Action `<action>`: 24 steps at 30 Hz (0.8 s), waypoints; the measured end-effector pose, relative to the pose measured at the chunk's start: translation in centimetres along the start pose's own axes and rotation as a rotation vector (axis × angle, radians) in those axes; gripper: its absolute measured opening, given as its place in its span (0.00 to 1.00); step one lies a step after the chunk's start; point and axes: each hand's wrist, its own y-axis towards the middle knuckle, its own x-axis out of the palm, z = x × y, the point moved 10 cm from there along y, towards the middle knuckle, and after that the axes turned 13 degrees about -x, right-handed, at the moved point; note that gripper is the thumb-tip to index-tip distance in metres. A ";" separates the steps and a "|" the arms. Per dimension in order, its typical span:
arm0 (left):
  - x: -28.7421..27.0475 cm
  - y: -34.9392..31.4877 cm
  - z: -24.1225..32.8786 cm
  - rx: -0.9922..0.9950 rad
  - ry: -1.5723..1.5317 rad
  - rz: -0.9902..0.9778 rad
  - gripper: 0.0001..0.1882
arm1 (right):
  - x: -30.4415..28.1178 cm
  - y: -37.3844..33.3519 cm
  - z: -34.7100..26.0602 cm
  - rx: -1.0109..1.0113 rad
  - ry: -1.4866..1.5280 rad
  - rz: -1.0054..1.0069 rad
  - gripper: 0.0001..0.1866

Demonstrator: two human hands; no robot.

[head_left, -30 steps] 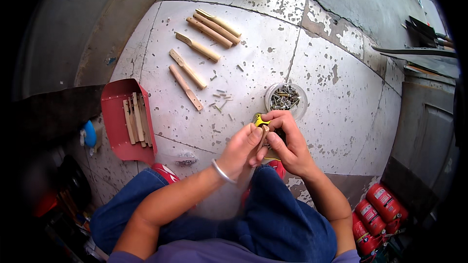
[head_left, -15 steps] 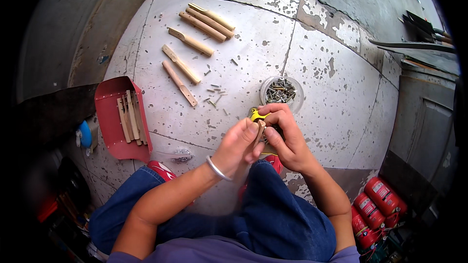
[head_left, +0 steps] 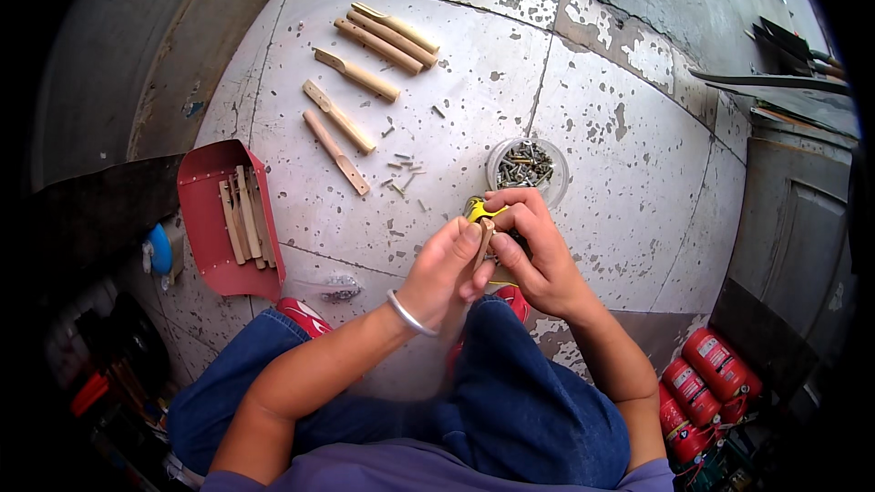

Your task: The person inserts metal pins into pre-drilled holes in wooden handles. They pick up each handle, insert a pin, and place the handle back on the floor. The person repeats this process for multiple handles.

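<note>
Between the fingers of my left hand (head_left: 447, 260), which is closed, stands a pale wooden handle (head_left: 485, 238), end up. My right hand (head_left: 538, 260) meets it from the other side, thumb and bent fingers closed at its top end; anything small pinched there is hidden. Just beyond the fingers a yellow and black object (head_left: 478, 210) shows in part, its kind unclear. A round clear tub (head_left: 567, 175) filled with metal screws sits past my right hand. Several loose screws (head_left: 401, 164) lie on the floor farther left.
More wooden handles (head_left: 366, 89) lie spread on the chipped floor (head_left: 629, 219), far left. Others fill a red metal scoop (head_left: 202, 241) at left, near a clear bag of small hardware (head_left: 339, 288). Red fire extinguishers (head_left: 715, 364) stand at lower right. Grey cabinets flank both sides.
Both hands stay at the wooden handle, with only a slight shift of the right fingers. The rest of the scene looks the same.
</note>
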 end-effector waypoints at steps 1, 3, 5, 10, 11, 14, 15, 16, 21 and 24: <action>0.2 0.0 0.0 -0.005 -0.007 -0.003 0.20 | 0.0 -0.4 0.7 0.013 -0.025 -0.034 0.05; 0.0 0.1 -0.1 0.001 -0.007 0.005 0.19 | -0.2 -0.5 0.7 0.021 -0.034 -0.025 0.05; -0.2 0.3 -0.2 0.011 -0.004 0.007 0.19 | -0.7 -0.1 -0.2 0.013 -0.001 0.060 0.05; -0.3 0.2 -0.1 0.041 -0.014 0.010 0.18 | -0.4 -0.4 0.1 0.013 -0.079 0.012 0.05; 0.0 0.4 -0.1 0.052 -0.004 -0.011 0.18 | -0.3 -0.3 0.1 0.016 -0.082 0.017 0.05; -0.4 0.2 0.6 0.126 0.073 0.012 0.14 | -0.2 -0.2 -0.3 0.066 -0.015 0.052 0.05; -0.5 0.3 0.6 0.147 0.083 0.001 0.13 | 0.1 -0.3 0.1 0.079 0.012 0.055 0.05; -1.1 0.3 0.7 0.147 0.157 0.015 0.14 | 0.2 -0.5 0.7 0.086 0.037 0.056 0.05; -10.5 -5.1 6.6 0.124 0.539 0.439 0.15 | 2.1 -2.1 4.7 0.390 0.213 0.025 0.27; -22.9 -13.0 10.7 0.194 0.405 0.907 0.12 | 0.0 -0.9 3.2 0.265 0.090 0.149 0.28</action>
